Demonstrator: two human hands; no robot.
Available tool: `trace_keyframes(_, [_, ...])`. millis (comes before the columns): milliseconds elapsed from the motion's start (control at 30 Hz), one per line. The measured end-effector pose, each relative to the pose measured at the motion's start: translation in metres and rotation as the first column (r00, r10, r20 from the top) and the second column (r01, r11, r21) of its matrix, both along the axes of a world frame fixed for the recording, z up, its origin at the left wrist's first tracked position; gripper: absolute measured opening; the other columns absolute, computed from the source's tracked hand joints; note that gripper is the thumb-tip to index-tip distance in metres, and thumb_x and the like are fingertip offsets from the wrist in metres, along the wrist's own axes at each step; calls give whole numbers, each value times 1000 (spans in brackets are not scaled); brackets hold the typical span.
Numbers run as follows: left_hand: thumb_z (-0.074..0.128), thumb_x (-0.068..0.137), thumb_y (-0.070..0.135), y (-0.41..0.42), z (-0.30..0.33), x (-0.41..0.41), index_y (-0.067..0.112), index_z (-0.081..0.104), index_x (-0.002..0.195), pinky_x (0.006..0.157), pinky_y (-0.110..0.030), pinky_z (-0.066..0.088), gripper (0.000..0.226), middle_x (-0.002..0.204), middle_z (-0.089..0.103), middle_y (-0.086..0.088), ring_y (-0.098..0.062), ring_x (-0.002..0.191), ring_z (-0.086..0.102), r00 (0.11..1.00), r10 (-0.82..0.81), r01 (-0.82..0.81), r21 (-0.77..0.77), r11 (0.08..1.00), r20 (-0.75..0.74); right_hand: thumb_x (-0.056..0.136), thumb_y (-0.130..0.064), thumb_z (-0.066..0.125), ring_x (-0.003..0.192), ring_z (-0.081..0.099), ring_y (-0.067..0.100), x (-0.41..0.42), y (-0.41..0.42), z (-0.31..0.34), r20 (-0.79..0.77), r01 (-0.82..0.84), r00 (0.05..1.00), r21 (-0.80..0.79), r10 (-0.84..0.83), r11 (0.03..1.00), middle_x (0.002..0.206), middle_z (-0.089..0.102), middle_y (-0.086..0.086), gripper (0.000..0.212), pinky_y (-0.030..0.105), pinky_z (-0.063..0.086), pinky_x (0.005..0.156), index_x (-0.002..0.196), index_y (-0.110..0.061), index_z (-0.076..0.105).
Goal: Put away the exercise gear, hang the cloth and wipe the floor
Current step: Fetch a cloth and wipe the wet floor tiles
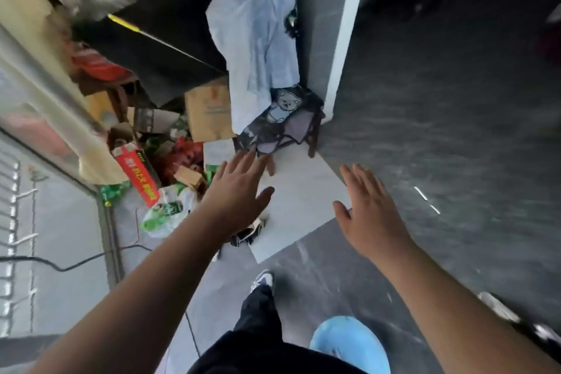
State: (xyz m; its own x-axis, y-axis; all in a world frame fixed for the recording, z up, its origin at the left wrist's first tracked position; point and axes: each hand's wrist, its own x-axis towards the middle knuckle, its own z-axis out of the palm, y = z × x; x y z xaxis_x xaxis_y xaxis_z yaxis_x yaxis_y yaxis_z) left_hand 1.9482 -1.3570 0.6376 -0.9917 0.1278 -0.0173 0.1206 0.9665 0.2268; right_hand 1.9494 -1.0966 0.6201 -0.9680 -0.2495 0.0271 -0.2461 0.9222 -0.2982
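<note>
A dark cloth with a teddy-bear print [282,118] lies draped over a small wooden stool [312,136] by the wall corner. A pale blue cloth [258,39] hangs above it. My left hand [236,191] is stretched forward with fingers spread, its fingertips just short of the bear cloth. My right hand [370,209] is also open and empty, out over a white board [300,200] on the floor. The frame is motion-blurred.
A pile of boxes, bags and wrappers [158,167] lies on the floor at left, under a black slanted panel [158,48]. A white pillar edge [346,39] stands behind the stool. Dark grey floor [440,130] spreads to the right. My foot [264,279] is below the board.
</note>
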Motion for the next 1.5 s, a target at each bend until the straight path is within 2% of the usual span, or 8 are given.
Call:
trace_keyframes(167, [43,95,48,46,-16,-114,30,14,151,120,-47,11,65,161,16,-3,-27,148,9,974,-227,227,18,974,-15,97,-41,44,148,11,26,-59,37,-13,44,261,964,22,-261,965,161,18,3,67,46,21,116,153,-24,13])
trace_keyframes(300, [43,95,47,66,-27,-214,27,17,150,119,-49,14,64,160,20,-6,-30,147,13,936,-351,351,14,936,21,95,-40,45,148,12,26,-119,51,-23,73,430,900,20,-430,903,161,19,4,67,44,20,118,152,-25,13])
trace_keyframes(467, [39,88,47,91,-27,-322,26,27,144,109,-54,32,60,140,45,-10,-33,136,32,877,-480,479,27,877,37,96,-42,44,149,10,24,-182,61,-24,100,565,820,12,-564,825,162,16,3,68,44,17,120,154,-25,12])
trace_keyframes(633, [37,85,46,139,-34,-400,21,36,138,100,-49,39,59,134,49,-4,-30,126,43,814,-582,581,28,813,-5,97,-45,41,150,3,21,-231,88,-28,131,656,748,0,-650,755,163,11,-1,69,43,16,119,155,-28,7])
trace_keyframes(900, [47,89,45,240,-54,-541,22,30,143,106,-51,33,61,144,42,-10,-33,133,36,785,-619,619,-39,784,26,98,-45,39,150,5,23,-364,185,-44,107,681,729,-9,-676,732,163,13,2,67,45,16,120,155,-26,9])
trace_keyframes(1067, [46,89,47,320,-60,-645,23,29,146,111,-50,30,64,151,36,-12,-32,140,30,837,-545,547,-62,835,46,96,-44,40,149,7,25,-479,272,-49,105,638,766,2,-634,770,162,15,3,68,45,17,120,154,-25,11])
trace_keyframes(1267, [25,80,52,401,-55,-755,22,27,146,109,-52,32,73,150,38,-11,-31,138,33,868,-490,495,-57,867,79,95,-45,37,150,5,23,-620,352,-34,112,554,825,27,-553,832,163,13,2,68,45,16,120,154,-27,9])
trace_keyframes(1500, [33,87,55,442,-55,-920,18,28,147,114,-51,26,71,153,35,-12,-33,142,26,925,-379,380,-50,924,29,98,-45,36,150,2,24,-799,414,-26,106,477,872,37,-478,878,163,10,2,66,44,15,120,154,-26,7])
